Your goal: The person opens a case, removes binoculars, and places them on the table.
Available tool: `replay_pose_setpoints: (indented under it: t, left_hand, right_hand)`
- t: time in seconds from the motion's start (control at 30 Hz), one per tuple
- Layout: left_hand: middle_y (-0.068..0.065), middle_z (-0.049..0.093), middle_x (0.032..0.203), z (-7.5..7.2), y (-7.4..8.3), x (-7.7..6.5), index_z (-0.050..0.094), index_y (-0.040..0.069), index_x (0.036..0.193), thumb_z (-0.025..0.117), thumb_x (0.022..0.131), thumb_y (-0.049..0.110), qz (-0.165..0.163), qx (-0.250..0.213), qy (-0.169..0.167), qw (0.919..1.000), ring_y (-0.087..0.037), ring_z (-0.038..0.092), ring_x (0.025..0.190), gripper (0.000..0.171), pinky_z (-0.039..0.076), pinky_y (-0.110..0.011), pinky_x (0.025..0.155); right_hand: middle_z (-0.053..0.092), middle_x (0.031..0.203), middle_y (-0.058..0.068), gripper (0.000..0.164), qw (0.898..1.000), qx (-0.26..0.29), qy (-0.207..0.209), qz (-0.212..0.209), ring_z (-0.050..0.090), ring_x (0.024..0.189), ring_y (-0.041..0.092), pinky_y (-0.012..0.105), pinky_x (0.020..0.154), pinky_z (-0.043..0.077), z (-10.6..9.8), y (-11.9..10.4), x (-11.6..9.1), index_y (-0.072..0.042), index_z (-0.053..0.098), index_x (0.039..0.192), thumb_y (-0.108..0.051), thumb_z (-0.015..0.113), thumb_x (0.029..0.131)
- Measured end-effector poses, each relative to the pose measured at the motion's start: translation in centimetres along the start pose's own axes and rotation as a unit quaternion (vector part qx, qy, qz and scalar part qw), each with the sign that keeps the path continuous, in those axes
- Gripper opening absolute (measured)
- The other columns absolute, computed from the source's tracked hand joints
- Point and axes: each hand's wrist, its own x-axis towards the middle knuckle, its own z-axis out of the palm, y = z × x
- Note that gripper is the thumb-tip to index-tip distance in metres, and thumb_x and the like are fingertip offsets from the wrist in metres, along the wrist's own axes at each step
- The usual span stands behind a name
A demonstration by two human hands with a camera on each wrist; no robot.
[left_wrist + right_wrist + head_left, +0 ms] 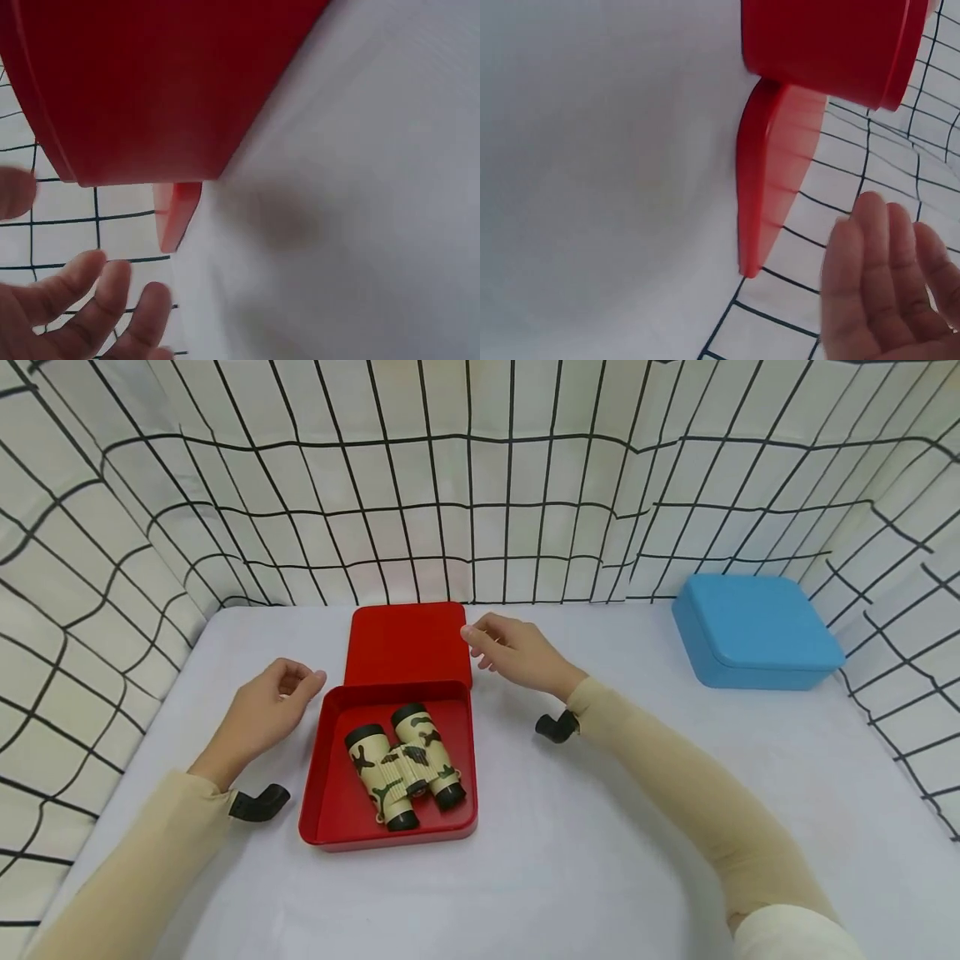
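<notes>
A pair of camouflage binoculars [414, 766] lies at a slant inside a shallow red box [322, 810] in the head view. Behind the box, its red lid [407, 643] lies flat against the far rim. The left hand [264, 708] hovers just left of the box, fingers loosely bent and holding nothing. By the right edge of the lid is the right hand [517, 652], also holding nothing; in the head view it overlaps the lid's edge slightly. The right wrist view shows its fingers [877, 270] relaxed and apart from the lid.
A closed blue box [761, 631] stands at the back right of the white table [600, 860]. White walls with a black grid [487, 485] enclose the table at the back and both sides.
</notes>
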Motion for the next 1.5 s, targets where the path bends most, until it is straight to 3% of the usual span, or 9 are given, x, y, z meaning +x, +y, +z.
replay_pose_setpoints:
  t: [0.23,0.5,0.8,1.03,1.23,1.5]
  left_hand:
    - [-0.027,0.055,0.132,0.3,0.3,-1.5,0.046,-0.002,0.138,0.053,0.104,0.049,0.059,0.062,0.001,0.9963,-0.043,0.056,0.118,0.062,0.057,-0.06,0.091]
    - [-0.029,0.057,0.126,0.8,0.6,-2.6,0.049,-0.006,0.135,0.06,0.101,0.041,0.104,0.1,0.043,0.9886,-0.045,0.056,0.113,0.059,0.045,-0.068,0.096]
    - [-0.027,0.061,0.117,1.3,1.0,-4.3,0.053,-0.006,0.127,0.065,0.097,0.037,0.12,0.139,0.08,0.9797,-0.044,0.056,0.106,0.053,0.039,-0.067,0.091]
    - [-0.026,0.061,0.118,2.0,1.3,-5.2,0.055,-0.005,0.124,0.06,0.096,0.027,0.123,0.153,0.069,0.9781,-0.045,0.054,0.109,0.043,0.038,-0.066,0.091]
    - [-0.023,0.058,0.114,2.4,1.2,-5.6,0.054,-0.005,0.119,0.058,0.091,0.02,0.123,0.152,0.072,0.9781,-0.041,0.051,0.104,0.037,0.039,-0.063,0.089]
    - [-0.018,0.055,0.097,3.0,1.4,-5.4,0.053,-0.001,0.105,0.063,0.086,0.021,0.143,0.182,0.095,0.9683,-0.035,0.051,0.093,0.031,0.04,-0.058,0.082]
  right_hand:
    - [0.07,0.121,0.002,0.038,0.997,-0.054,0.007,-0.045,0.068,0.107,0.02,0.036,0.089,0.057,0.6,-1.2,-1.7,-0.018,0.063,0.127,-0.047,0.052,0.106]
    - [0.067,0.126,0.01,0.037,0.986,-0.116,-0.006,-0.117,0.065,0.108,0.02,0.037,0.092,0.059,1.8,-2.9,-3.6,-0.01,0.061,0.128,-0.033,0.066,0.101]
    - [0.064,0.128,0.008,0.041,0.972,-0.166,-0.007,-0.165,0.064,0.11,0.022,0.031,0.092,0.057,3.1,-4.0,-5.1,-0.009,0.06,0.131,-0.032,0.068,0.099]
    - [0.062,0.129,0.006,0.046,0.951,-0.207,-0.015,-0.228,0.06,0.115,0.018,0.029,0.099,0.055,4.6,-4.1,-5.4,-0.008,0.06,0.133,-0.036,0.069,0.098]
    - [0.06,0.132,0.006,0.057,0.938,-0.23,-0.041,-0.257,0.055,0.118,0.016,0.029,0.1,0.051,5.7,-4.2,-5.3,-0.009,0.055,0.139,-0.041,0.072,0.095]
    - [0.054,0.14,0.004,0.082,0.919,-0.279,-0.076,-0.269,0.051,0.124,0.018,0.031,0.102,0.047,6.5,-4.6,-5.3,-0.014,0.052,0.146,-0.061,0.077,0.084]
